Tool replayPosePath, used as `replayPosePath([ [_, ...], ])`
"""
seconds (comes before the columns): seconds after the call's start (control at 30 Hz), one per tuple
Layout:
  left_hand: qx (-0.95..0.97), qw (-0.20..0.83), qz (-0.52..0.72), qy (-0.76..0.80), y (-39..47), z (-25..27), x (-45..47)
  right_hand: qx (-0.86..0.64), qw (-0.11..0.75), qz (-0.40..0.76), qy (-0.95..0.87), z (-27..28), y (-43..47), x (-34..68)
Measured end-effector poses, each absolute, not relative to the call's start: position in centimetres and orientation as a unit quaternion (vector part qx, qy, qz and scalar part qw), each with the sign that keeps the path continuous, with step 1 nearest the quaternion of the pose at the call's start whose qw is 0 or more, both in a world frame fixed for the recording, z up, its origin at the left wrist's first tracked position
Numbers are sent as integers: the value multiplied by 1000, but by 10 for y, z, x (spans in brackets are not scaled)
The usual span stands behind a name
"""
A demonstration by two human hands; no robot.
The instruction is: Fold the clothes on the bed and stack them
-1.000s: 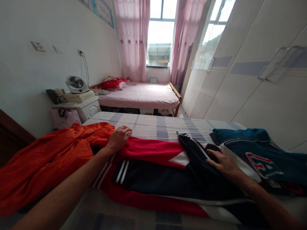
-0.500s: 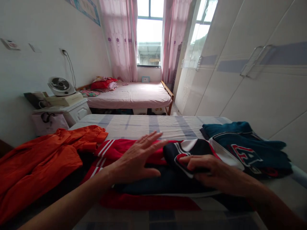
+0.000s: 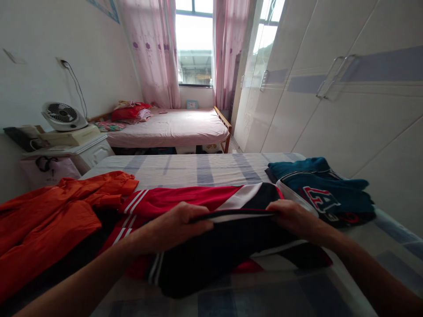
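A red, white and dark navy jacket (image 3: 194, 197) with white-striped ribbing lies across the bed in front of me. My left hand (image 3: 185, 220) is closed on the edge of its dark part, near the middle. Gripping the same edge farther right is my right hand (image 3: 291, 215). Between the hands that edge is raised and pulled straight, with the dark cloth hanging below it. An orange garment (image 3: 66, 207) lies spread on the left, next to the striped ribbing. To the right sits a folded teal garment (image 3: 304, 174) with "LA" lettering.
A checked sheet (image 3: 205, 167) covers the bed under the clothes. Beyond it is a second bed (image 3: 178, 127) with red bedding (image 3: 130, 113). A fan (image 3: 64, 116) stands on a cabinet at the left, and a white wardrobe (image 3: 297, 119) lines the right side.
My left hand was spread above the jacket and is now closed on its dark edge. Both hands have stretched that edge between them and lifted it. The view has turned slightly right.
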State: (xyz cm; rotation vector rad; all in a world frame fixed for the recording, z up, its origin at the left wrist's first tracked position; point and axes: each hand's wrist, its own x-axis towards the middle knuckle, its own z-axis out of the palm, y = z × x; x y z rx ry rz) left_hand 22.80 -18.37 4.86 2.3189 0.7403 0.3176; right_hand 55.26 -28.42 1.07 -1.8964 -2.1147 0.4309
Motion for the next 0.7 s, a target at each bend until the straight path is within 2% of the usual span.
replayPosePath([
  [0.13,846,361,82,385,-129,36,196,-692,181,111,-690,-1,-248,577],
  [0.27,852,325,40,409,-97,5,154,-698,161,91,-692,-18,-225,578],
  [0.47,820,325,117,456,-98,1,127,-710,173,69,-680,-28,-209,578],
  [0.53,826,251,123,490,-98,3,125,-717,166,26,-677,-26,-208,574],
  [0.63,823,87,146,542,-104,-3,124,-694,178,-58,-695,-23,-214,553],
  [0.7,835,6,195,514,-115,-13,124,-657,200,-82,-722,-26,-223,534],
])
